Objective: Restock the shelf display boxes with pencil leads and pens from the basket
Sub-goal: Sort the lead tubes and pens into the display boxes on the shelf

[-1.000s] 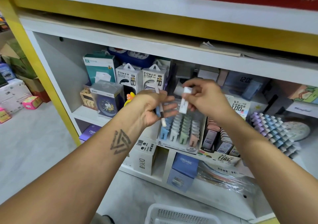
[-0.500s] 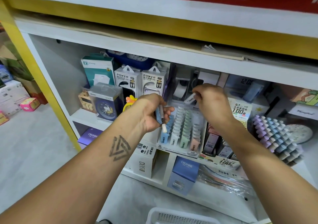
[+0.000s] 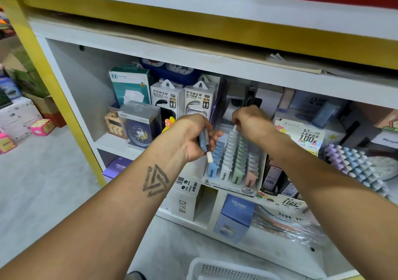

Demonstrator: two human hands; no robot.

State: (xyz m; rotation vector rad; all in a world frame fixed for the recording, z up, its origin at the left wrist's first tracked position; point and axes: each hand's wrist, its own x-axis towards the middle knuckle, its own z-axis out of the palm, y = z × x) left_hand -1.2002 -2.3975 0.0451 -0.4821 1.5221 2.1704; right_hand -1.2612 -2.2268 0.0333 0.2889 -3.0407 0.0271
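A display box (image 3: pixel 234 185) on the shelf holds rows of blue, white, green and pink pencil lead cases. My right hand (image 3: pixel 251 121) is at the back of the white row, fingers curled on a white lead case (image 3: pixel 234 127) that stands at the row's far end. My left hand (image 3: pixel 193 137) hovers just left of the box and grips a blue lead case (image 3: pixel 202 143) together with a white-tipped pen (image 3: pixel 207 148). The white basket (image 3: pixel 224 270) shows at the bottom edge.
A second lead box (image 3: pixel 280 183) stands right of the first, then pastel erasers (image 3: pixel 355 167). Power bank packs (image 3: pixel 183 101) and a boxed clock (image 3: pixel 140 124) fill the shelf's left. Blue boxes (image 3: pixel 235 215) sit on the lower shelf. Cartons (image 3: pixel 19 116) lie on the floor at left.
My right hand carried the white lead case from in front of me down to the back of the white row. My left hand stayed beside the box holding its items.
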